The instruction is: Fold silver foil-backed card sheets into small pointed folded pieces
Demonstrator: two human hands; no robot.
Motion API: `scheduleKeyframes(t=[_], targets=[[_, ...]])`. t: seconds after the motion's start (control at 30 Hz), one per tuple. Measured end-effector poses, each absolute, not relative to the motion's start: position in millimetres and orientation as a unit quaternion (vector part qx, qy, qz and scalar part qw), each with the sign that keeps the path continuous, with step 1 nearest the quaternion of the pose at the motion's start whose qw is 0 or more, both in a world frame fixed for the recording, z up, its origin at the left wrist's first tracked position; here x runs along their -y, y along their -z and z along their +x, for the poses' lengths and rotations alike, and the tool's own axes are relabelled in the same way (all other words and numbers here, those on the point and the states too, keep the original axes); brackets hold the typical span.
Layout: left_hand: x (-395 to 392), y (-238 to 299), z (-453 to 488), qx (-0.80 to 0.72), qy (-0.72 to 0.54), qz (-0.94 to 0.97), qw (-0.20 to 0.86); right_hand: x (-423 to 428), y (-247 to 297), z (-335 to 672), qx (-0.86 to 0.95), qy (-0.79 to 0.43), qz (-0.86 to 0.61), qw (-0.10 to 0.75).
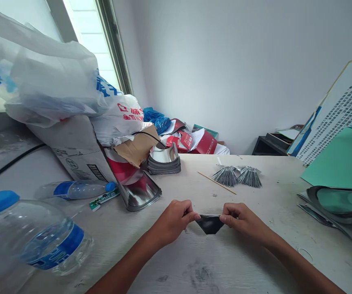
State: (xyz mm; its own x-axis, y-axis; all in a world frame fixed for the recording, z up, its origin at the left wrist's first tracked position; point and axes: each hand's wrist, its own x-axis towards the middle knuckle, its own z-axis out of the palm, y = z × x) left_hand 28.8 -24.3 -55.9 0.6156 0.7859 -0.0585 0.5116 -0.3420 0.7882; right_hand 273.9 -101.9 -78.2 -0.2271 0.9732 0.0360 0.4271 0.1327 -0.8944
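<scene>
A small, black, glossy piece [209,224] with a pale upper edge narrows towards its bottom, like a folded sheet. My left hand [177,218] pinches its left corner between thumb and curled fingers. At the opposite corner, my right hand [240,218] grips it the same way. Both hands hold it just over the white table [176,265]; whether it touches the surface I cannot tell. Beyond my right hand lie two fan-shaped bundles of thin silver strips [237,175], with a thin wooden stick [217,182] beside them.
To the left are a large water bottle [41,237], a smaller bottle [81,190], a green-and-white tube [104,199] and shiny curved sheets [141,192]. Behind stand stacked curved sheets [163,165] and a carton [74,151] under plastic bags [56,81]. Green sheets [341,163] rise at right.
</scene>
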Motion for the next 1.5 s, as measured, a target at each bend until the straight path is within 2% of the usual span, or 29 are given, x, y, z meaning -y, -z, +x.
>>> scheduleKeyframes(t=[0.37, 0.43, 0.63, 0.77, 0.9, 1.13, 1.5], targets=[[26.9, 51.0, 23.8, -0.336, -0.127, 0.89, 0.281, 100.1, 83.7, 275.1, 0.693, -0.319, -0.524, 0.379], [28.1, 50.0, 23.0, -0.313, -0.103, 0.909, 0.256, 99.9, 84.2, 275.5, 0.676, -0.335, -0.518, 0.404], [32.4, 46.5, 25.1, -0.285, -0.083, 0.923, 0.247, 100.4, 85.7, 268.6, 0.493, -0.458, -0.485, 0.559], [35.1, 42.9, 26.1, -0.28, -0.079, 0.92, 0.264, 100.9, 86.5, 264.2, 0.427, -0.501, -0.46, 0.596], [35.9, 43.7, 25.8, -0.273, -0.062, 0.921, 0.273, 101.9, 86.8, 267.4, 0.472, -0.471, -0.463, 0.584], [34.6, 56.8, 26.1, -0.251, -0.056, 0.94, 0.225, 98.3, 90.9, 274.6, 0.521, -0.463, -0.461, 0.549], [52.4, 70.8, 44.8, -0.297, -0.16, 0.866, 0.37, 98.2, 95.7, 259.7, 0.53, -0.479, -0.458, 0.529]])
